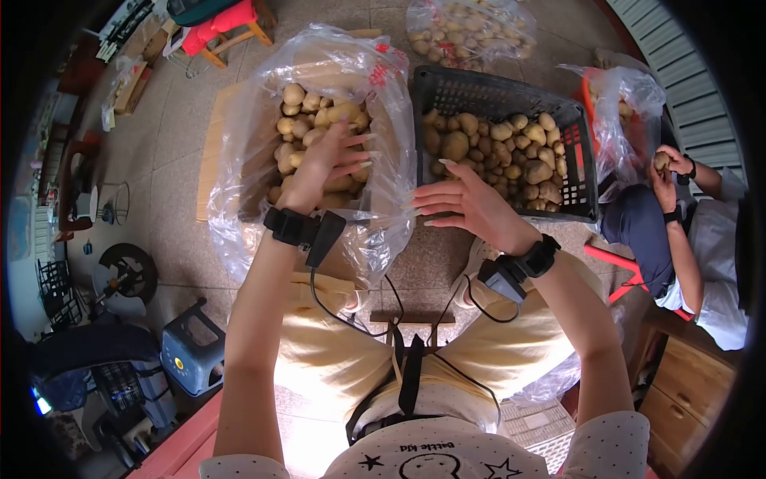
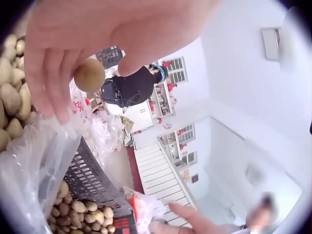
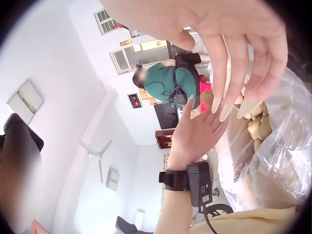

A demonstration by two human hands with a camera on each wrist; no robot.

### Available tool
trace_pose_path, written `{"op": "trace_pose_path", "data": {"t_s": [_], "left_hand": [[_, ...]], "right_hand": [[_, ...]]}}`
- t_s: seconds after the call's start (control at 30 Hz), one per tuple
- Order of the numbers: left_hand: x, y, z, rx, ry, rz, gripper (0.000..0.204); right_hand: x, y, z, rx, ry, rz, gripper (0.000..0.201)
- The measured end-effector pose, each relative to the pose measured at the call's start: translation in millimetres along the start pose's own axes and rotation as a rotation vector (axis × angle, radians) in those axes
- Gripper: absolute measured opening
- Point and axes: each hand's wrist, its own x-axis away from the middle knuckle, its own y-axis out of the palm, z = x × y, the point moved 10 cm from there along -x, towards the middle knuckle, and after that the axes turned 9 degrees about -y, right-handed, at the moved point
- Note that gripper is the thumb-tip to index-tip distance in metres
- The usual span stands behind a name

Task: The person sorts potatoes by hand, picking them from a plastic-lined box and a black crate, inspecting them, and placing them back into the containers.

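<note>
My left hand (image 1: 321, 160) reaches over the potatoes (image 1: 299, 120) in a carton lined with a clear plastic bag (image 1: 239, 180). Its fingers are extended. A round potato (image 2: 89, 74) shows beside those fingers in the left wrist view, with a gap between it and the thumb. My right hand (image 1: 483, 209) hovers by the near left corner of a black plastic crate (image 1: 586, 180), fingers straight and pointing toward the bag's edge. Nothing shows in its grasp. Smaller potatoes (image 1: 503, 152) fill much of the crate.
Another clear bag of potatoes (image 1: 471, 36) lies behind the crate. To the right, a seated person (image 1: 714, 231) handles a potato beside a bag-lined red container (image 1: 590, 100). A blue stool (image 1: 193, 347) stands at the left. Cables (image 1: 335, 315) run from both wrist cameras.
</note>
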Motion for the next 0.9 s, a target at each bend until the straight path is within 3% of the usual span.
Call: {"op": "trace_pose_path", "data": {"t_s": [0.1,0.43,0.5,0.57,0.67,0.73,0.8,0.83,0.87,0.9], "left_hand": [[-3,17,-9,-0.184,0.002,-0.015,0.041],[1,41,-22,-0.393,0.046,-0.084,0.039],[2,48,-23,-0.653,0.185,-0.103,0.036],[5,52,-28,-0.663,0.206,-0.137,0.034],[15,70,-29,-0.653,0.22,-0.19,0.031],[26,75,-24,-0.689,0.228,-0.163,0.029],[31,81,-24,-0.703,0.266,-0.144,0.031],[32,84,-22,-0.729,0.296,-0.12,0.033],[31,87,-23,-0.745,0.328,-0.106,0.03],[30,90,-22,-0.733,0.329,-0.106,0.03]], "right_hand": [[0,0,-2,-0.005,-0.008,0.001,0.065],[0,-1,-4,0.041,-0.018,0.015,0.062],[-2,-3,-6,0.04,-0.034,0.025,0.06],[-1,-15,-12,0.059,-0.042,0.062,0.059],[-8,-67,-50,0.377,-0.291,0.242,0.048],[-8,-121,-83,0.67,-0.678,0.368,0.044],[1,-176,-100,1.008,-0.52,0.638,0.046],[4,-206,-98,1.016,-0.558,0.679,0.049],[12,-226,-92,1.009,-0.399,0.757,0.05],[14,-252,-78,0.873,-0.392,0.76,0.049]]}}
